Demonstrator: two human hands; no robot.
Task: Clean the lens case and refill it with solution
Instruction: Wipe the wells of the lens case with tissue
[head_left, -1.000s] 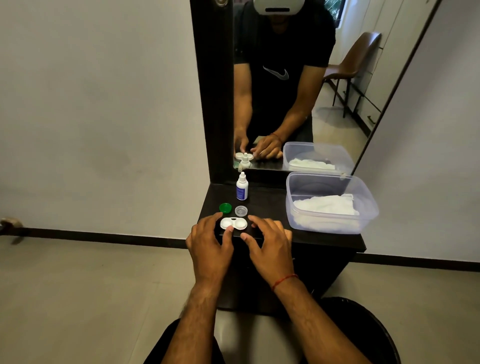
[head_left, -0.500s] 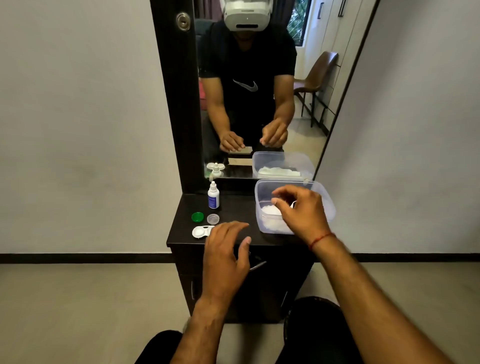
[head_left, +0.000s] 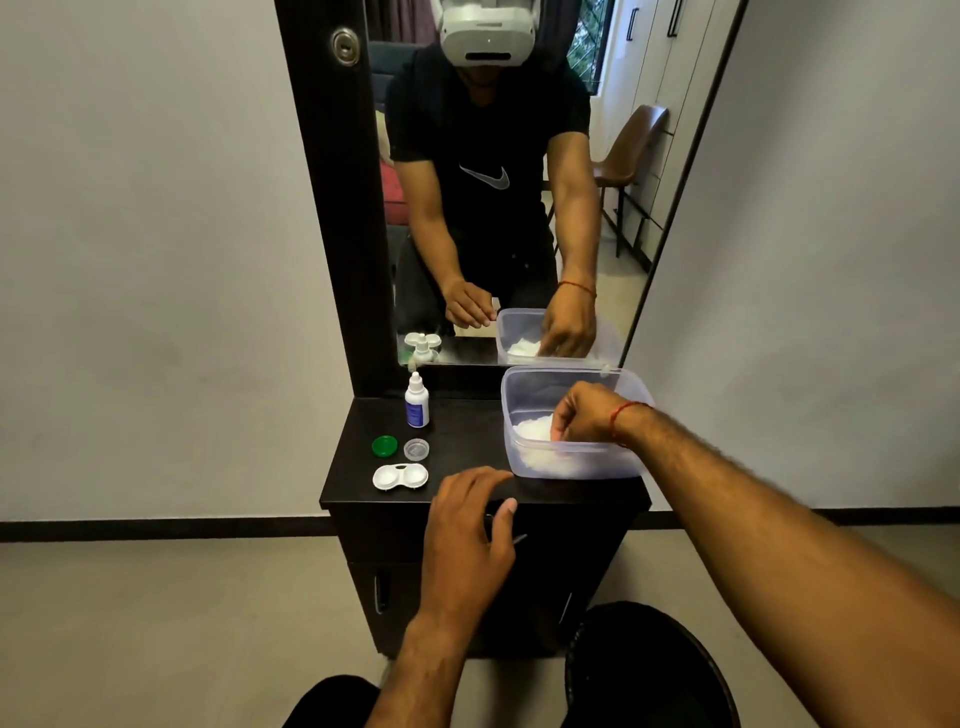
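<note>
The white lens case (head_left: 400, 477) lies open on the dark dresser top (head_left: 467, 441), near its front left corner. Behind it sit a green cap (head_left: 384, 446) and a clear cap (head_left: 416, 449). The small solution bottle (head_left: 417, 402) stands upright further back. My right hand (head_left: 584, 418) reaches down into the clear plastic container (head_left: 571, 464), fingers curled onto the white tissue (head_left: 532, 431) inside. My left hand (head_left: 467, 535) hovers at the dresser's front edge, right of the case, fingers relaxed and holding nothing.
A tall mirror (head_left: 493, 208) rises at the back of the dresser and reflects the person and the items. A black bin (head_left: 649, 670) stands on the floor at the lower right. Pale walls flank both sides.
Both hands left the lens case. My right hand moved right and down into the container onto the tissue. My left hand drew back to the front edge.
</note>
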